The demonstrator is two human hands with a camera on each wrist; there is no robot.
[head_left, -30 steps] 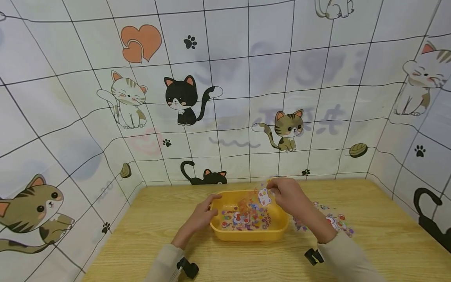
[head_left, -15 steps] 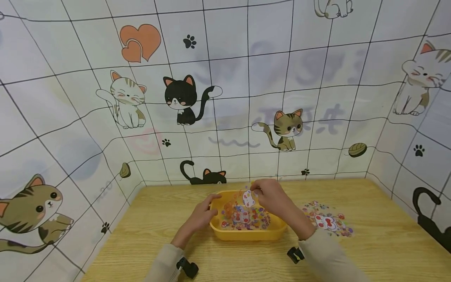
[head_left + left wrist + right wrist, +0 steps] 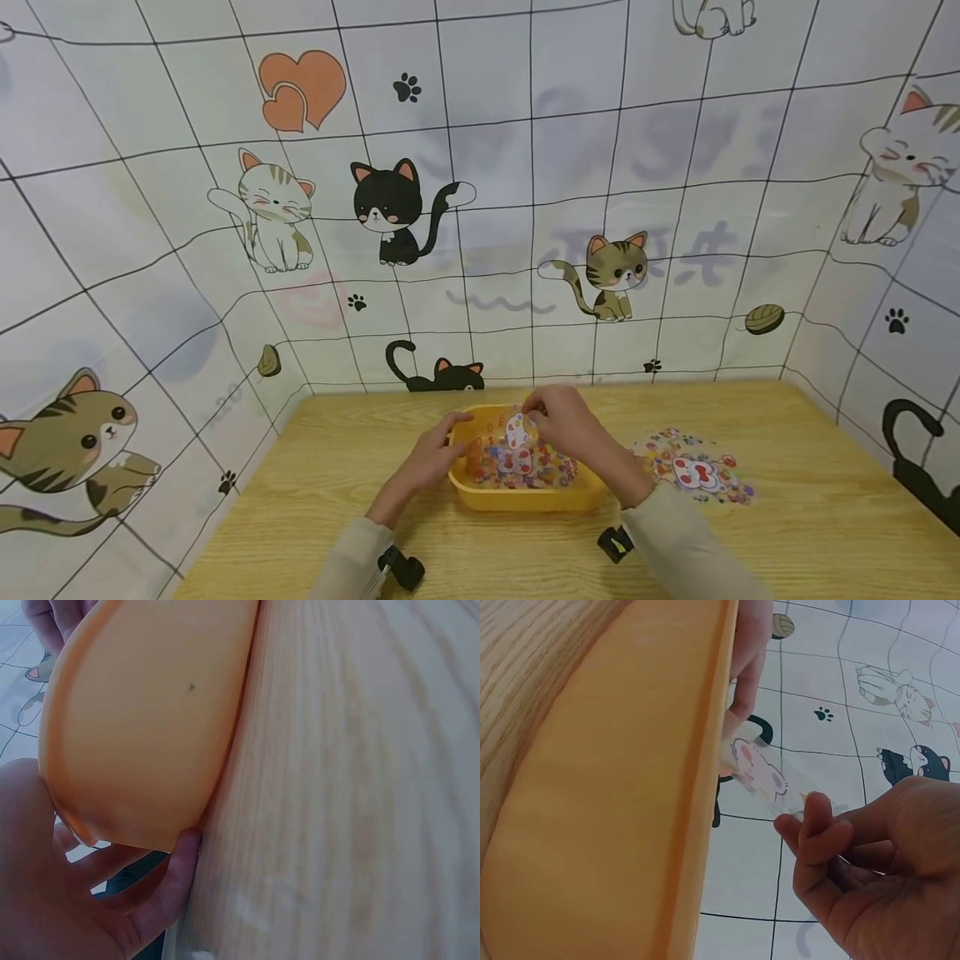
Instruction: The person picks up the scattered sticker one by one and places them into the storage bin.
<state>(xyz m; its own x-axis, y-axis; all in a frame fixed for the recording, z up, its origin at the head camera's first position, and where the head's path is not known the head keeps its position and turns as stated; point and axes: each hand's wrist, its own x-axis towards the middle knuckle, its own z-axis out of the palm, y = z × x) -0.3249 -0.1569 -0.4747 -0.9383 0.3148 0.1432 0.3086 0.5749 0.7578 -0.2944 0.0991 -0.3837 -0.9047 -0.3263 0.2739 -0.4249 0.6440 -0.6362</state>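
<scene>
Currently left hand [image 3: 430,454] grips left end of tub [image 3: 528,502], fingers curled round. Film [image 3: 516,431] hangs slanted over tub, pinched in fingertips by right hand [image 3: 566,422]. Step looks like laying film inside; next calls for lowering, then release. Right: second film [image 3: 693,472] on table [image 3: 517,554].

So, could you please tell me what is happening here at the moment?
A person's right hand pinches a clear cartoon-printed sheet over the yellow tub, while the left hand grips the tub's left end. A similar sheet shows inside the tub, and another printed sheet lies on the wooden table to the right.
</scene>
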